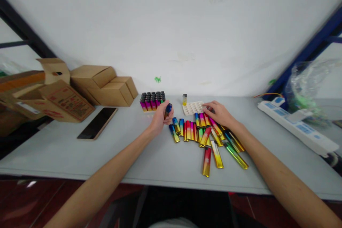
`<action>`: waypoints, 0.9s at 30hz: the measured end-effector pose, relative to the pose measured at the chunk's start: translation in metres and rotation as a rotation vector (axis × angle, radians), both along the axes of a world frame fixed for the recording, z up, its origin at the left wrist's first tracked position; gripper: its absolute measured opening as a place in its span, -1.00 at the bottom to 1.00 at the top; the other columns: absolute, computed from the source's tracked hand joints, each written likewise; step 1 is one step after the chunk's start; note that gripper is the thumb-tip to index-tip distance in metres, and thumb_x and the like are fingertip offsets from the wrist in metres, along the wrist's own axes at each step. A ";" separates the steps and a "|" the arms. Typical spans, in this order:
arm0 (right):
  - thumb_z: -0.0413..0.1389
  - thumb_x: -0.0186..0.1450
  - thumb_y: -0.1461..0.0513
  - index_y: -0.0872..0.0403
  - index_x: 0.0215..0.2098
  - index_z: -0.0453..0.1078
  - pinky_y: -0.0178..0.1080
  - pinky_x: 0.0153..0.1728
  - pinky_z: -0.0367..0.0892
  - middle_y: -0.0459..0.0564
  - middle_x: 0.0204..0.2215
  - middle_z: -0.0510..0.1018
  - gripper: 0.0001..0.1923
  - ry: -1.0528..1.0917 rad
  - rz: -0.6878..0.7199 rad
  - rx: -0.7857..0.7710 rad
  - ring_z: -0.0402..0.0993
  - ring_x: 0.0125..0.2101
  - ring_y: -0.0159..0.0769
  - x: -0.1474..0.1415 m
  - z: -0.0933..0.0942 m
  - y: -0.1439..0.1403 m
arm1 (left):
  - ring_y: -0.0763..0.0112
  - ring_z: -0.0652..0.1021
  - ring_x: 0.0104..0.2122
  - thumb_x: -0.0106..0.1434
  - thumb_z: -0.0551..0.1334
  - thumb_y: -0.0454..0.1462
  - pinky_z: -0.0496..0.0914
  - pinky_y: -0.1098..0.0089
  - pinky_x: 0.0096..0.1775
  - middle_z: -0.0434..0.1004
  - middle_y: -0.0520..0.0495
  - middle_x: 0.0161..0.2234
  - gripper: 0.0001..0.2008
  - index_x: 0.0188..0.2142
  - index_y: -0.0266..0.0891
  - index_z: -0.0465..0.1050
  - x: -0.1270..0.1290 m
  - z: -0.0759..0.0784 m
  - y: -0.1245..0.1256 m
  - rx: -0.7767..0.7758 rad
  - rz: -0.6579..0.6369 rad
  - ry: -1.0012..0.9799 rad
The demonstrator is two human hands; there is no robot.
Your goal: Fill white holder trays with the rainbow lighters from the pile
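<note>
The left hand (161, 117) was closed around a blue lighter (168, 109), held upright just in front of the full lighter tray (153, 101); the right hand (219, 113) lay flat, fingers loosely spread, on the loose multicoloured lighters (205, 136) beside the white empty tray (192, 108), which held one lighter (184, 99); a phone (97, 123), cardboard boxes (104, 84) and a power strip (296, 125) lay on the table (80, 156).
</note>
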State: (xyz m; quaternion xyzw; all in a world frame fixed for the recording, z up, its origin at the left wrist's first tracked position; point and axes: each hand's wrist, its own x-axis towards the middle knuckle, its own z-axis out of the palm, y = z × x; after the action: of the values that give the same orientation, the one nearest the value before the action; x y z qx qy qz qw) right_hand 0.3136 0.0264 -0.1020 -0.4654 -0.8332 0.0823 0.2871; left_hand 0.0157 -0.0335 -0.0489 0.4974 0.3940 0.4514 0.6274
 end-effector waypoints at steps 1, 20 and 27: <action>0.08 0.45 0.11 0.10 0.05 0.53 -0.11 -0.07 0.45 0.15 -0.15 0.56 -0.67 0.001 -0.001 -0.003 0.56 -0.24 -0.16 0.000 0.000 0.000 | 0.60 -0.02 -0.70 0.27 0.08 0.13 -0.11 0.48 -0.62 -0.09 0.16 -0.69 -0.47 -0.61 -0.18 0.11 0.000 0.000 0.000 -0.006 0.001 -0.001; 0.07 0.47 0.12 0.11 0.07 0.51 -0.14 -0.05 0.45 0.13 -0.16 0.56 -0.67 -0.009 0.002 -0.007 0.56 -0.25 -0.19 -0.001 -0.001 0.001 | 0.60 0.15 -0.65 0.22 0.17 0.26 0.02 0.52 -0.61 0.14 0.12 -0.58 -0.40 -0.41 -0.27 0.38 0.000 -0.011 0.008 0.060 0.104 0.001; 0.09 0.47 0.13 0.13 0.07 0.52 -0.15 -0.02 0.43 0.14 -0.15 0.56 -0.67 -0.011 -0.010 0.004 0.56 -0.18 -0.17 -0.003 -0.002 0.001 | 0.51 0.36 -0.46 0.21 0.34 0.12 0.31 0.50 -0.52 0.32 0.03 -0.38 -0.48 -0.12 -0.28 0.50 0.007 -0.008 0.017 0.168 0.074 -0.062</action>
State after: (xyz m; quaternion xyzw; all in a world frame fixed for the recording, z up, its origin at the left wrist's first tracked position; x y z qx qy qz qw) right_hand 0.3107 0.0278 -0.1041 -0.4694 -0.8327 0.0765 0.2837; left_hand 0.0225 -0.0169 -0.0564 0.5190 0.3534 0.5210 0.5782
